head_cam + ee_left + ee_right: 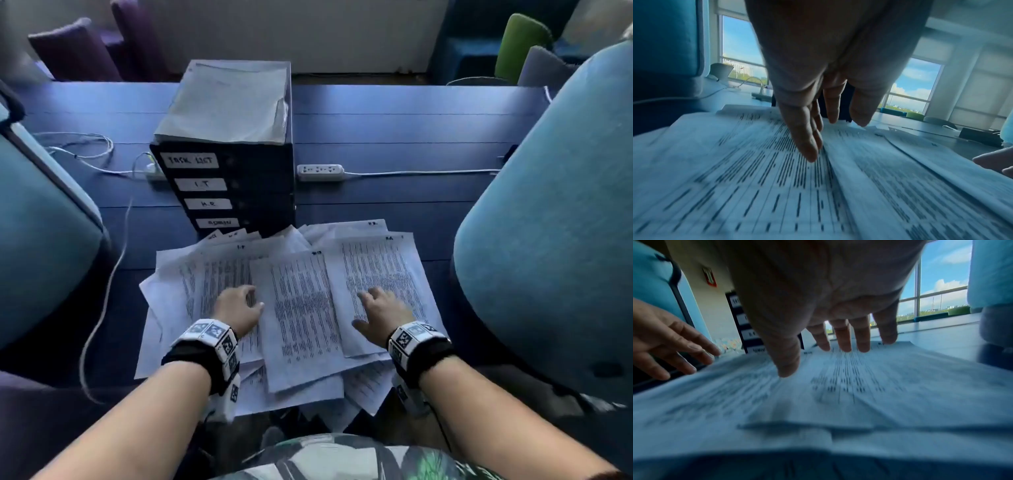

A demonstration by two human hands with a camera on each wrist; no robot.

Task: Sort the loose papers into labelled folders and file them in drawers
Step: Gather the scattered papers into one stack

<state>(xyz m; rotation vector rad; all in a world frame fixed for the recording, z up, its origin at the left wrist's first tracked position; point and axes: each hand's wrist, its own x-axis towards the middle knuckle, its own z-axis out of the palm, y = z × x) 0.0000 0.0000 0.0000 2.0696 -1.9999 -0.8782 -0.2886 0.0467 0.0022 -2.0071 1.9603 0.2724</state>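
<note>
A spread of loose printed papers (301, 308) covers the near part of the blue table (394, 130). Behind them stands a dark drawer unit (239, 192) with white labels reading TASK LIST, I.T, H.R and ADMIN; more sheets (226, 102) lie on its top. My left hand (239, 308) hovers low over the left sheets (756, 178), fingers straight and pointing down at the page. My right hand (380, 311) is spread over the right sheet (838, 394), fingers extended, tips at or just above the paper. Neither hand holds anything.
Teal chair backs (555, 205) flank me on both sides. A white power strip (320, 172) with its cable lies right of the drawer unit, and loose white cables (102, 240) trail on the left. Purple chairs (75, 51) stand past the table.
</note>
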